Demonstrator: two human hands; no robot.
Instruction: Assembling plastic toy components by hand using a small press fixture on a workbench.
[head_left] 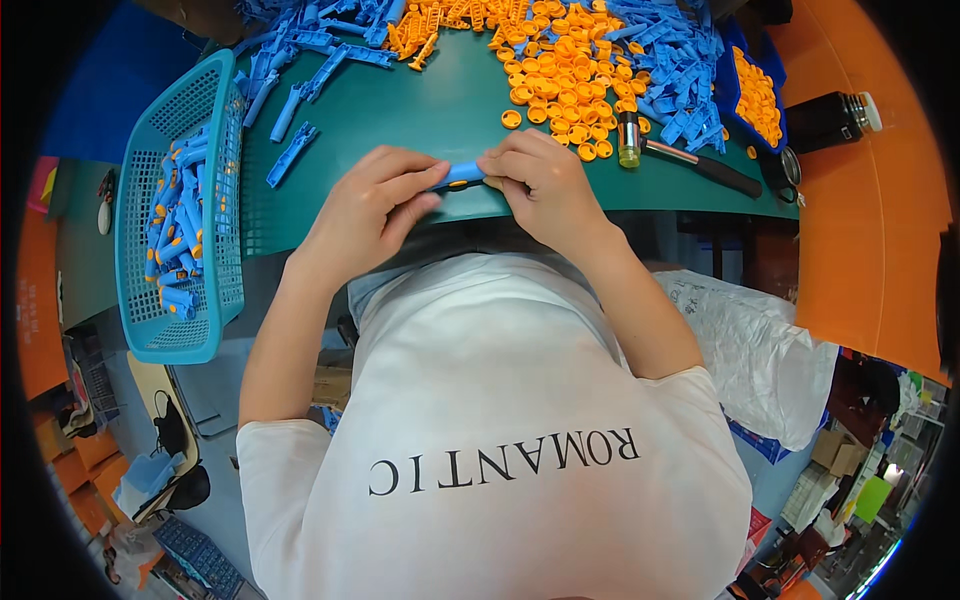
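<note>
Both hands share one blue handle (463, 173), held level at the near edge of the green worktop (390, 105). The left hand (378, 200) pinches its left end between thumb and fingers; the right hand (545, 182) pinches the other end the same way. An orange spot shows on the handle's near side. Ahead lie orange caps (572, 98), orange strips (430, 22) and blue parts (682, 65) — all in loose heaps. A hammer (712, 170) rests to the right; a teal basket (172, 342) of more handles (183, 220) stands left.
</note>
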